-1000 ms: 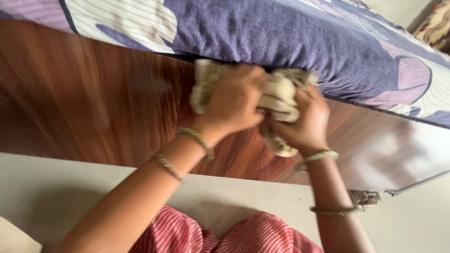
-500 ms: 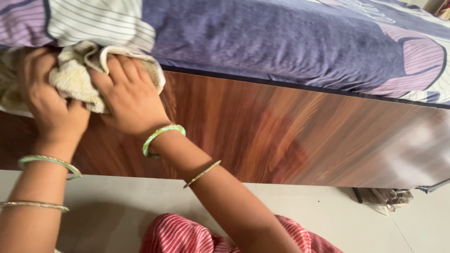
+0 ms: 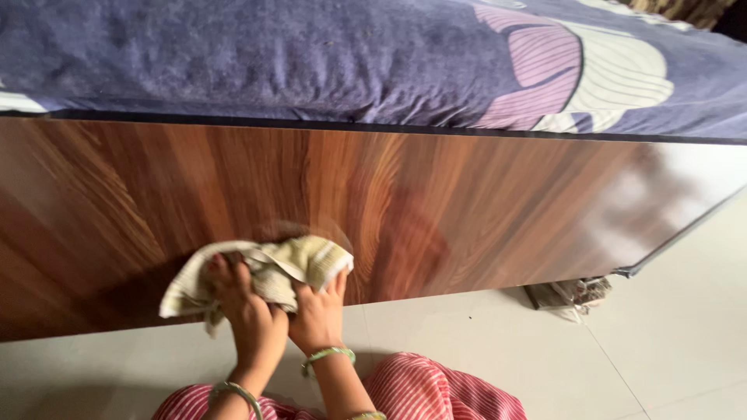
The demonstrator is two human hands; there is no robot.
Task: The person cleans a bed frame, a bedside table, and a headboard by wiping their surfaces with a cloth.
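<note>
- The left hand (image 3: 243, 311) is closed on a pale yellow cloth (image 3: 268, 268); its fingers curl over the crumpled middle part of the cloth, and the hand sits at about 7 o'clock in the head view.
- The right hand (image 3: 319, 315) is just beside the left one, at its 3 o'clock side, touching it. Its fingers also hold the cloth, on the lower right part.
- The cloth is pressed against the wooden side panel (image 3: 389, 210) of a bed, near the bottom edge of the panel. One loose corner hangs out toward 9 o'clock, and another folded part points toward 2 o'clock.
- The panel is glossy brown with a strong wood grain, and it runs across the whole view from 9 o'clock to 3 o'clock.
- Above the panel, at 12 o'clock, lies a mattress with a purple-blue bed sheet (image 3: 311, 54) that has a lilac and white striped pattern toward 1 o'clock.
- Each wrist wears thin bangles (image 3: 331, 355), greenish in colour.
- At 6 o'clock there is red striped clothing (image 3: 436, 393) of the person, over a light tiled floor (image 3: 622, 350).
- Under the right end of the panel, at about 4 o'clock, some small dark thing (image 3: 572, 293) lies on the floor; I cannot tell what it is.
</note>
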